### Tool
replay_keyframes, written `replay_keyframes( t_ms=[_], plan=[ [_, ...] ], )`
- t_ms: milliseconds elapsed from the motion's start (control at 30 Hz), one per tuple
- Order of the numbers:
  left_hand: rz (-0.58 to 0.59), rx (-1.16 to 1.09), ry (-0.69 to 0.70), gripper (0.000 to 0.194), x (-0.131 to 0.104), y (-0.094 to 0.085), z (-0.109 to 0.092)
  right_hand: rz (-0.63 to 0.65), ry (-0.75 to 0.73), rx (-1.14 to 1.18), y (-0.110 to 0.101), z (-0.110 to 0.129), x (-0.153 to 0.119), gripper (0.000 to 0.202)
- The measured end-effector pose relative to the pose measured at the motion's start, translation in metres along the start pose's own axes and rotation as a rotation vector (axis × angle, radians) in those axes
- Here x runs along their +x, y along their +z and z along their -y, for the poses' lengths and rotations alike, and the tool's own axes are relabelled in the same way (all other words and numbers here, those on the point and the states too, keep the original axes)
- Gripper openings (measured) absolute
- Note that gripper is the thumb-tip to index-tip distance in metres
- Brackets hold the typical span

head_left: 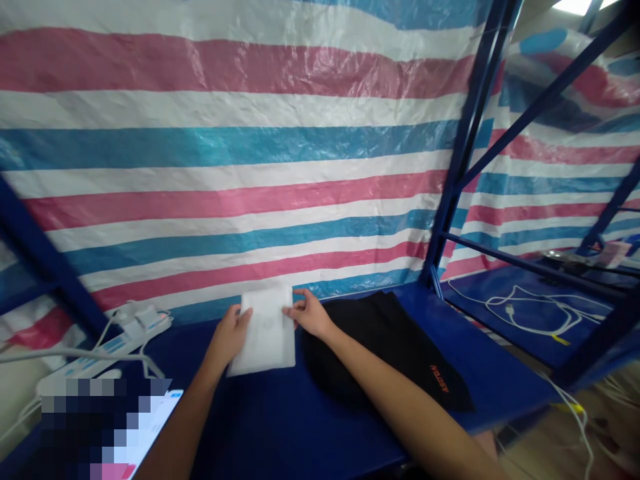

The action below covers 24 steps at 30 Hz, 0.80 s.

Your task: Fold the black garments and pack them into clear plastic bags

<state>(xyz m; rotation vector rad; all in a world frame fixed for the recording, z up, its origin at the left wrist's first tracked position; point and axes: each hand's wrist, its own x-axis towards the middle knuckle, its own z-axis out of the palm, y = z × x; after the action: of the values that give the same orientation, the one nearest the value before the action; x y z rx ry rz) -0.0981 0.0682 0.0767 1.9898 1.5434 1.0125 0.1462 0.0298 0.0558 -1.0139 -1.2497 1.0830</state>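
Note:
A flat white rectangular packet, apparently of thin, slightly see-through material, is held upright and tilted over the blue table. My left hand grips its left edge, thumb on the front face and fingers behind. On the opposite side, my right hand pinches the right edge near the top between thumb and fingers. Its contents, if any, cannot be made out. Beneath my right forearm lies a folded black cloth item with orange lettering near its right corner.
A white power strip with plugs and cables runs along the left. A lit phone or tablet screen, partly pixelated, lies at lower left. Blue metal posts frame the striped plastic sheet behind. White cables lie on the right-hand shelf.

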Motion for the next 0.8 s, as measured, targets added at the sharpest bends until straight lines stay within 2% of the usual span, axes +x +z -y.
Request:
replay_keyframes(
  t_ms=[100,200,300,367,400,500,567,700,800],
  plan=[
    [0.121,0.195,-0.054,0.062,-0.003,-0.002,0.006,0.039,0.088,-0.156,-0.001,-0.002,0.000,0.071],
    [0.091,0.504,-0.003,0.067,-0.016,0.006,0.001,0.087,0.124,-0.403,-0.002,-0.005,0.002,0.074],
    [0.040,0.658,0.277,0.055,-0.028,0.027,-0.007,0.107,0.138,-0.553,-0.001,-0.007,0.003,0.070],
    [0.100,0.624,0.457,0.052,-0.033,0.045,-0.008,0.113,0.144,-0.616,0.000,-0.006,0.003,0.067],
    [0.143,0.595,0.498,0.053,-0.035,0.055,-0.007,0.113,0.148,-0.657,0.001,-0.005,0.003,0.066],
    [0.241,0.580,0.484,0.059,-0.037,0.078,-0.001,0.077,0.156,-0.802,0.005,0.000,0.000,0.065],
    [0.283,0.633,0.447,0.061,-0.038,0.086,0.003,0.034,0.145,-0.907,0.009,0.003,-0.002,0.063],
    [0.328,0.715,0.406,0.062,-0.042,0.087,0.000,-0.002,0.067,-1.076,0.012,0.007,-0.009,0.046],
    [0.348,0.738,0.369,0.061,-0.043,0.081,-0.008,0.044,-0.032,-1.167,0.011,0.008,-0.011,0.038]
  ],
)
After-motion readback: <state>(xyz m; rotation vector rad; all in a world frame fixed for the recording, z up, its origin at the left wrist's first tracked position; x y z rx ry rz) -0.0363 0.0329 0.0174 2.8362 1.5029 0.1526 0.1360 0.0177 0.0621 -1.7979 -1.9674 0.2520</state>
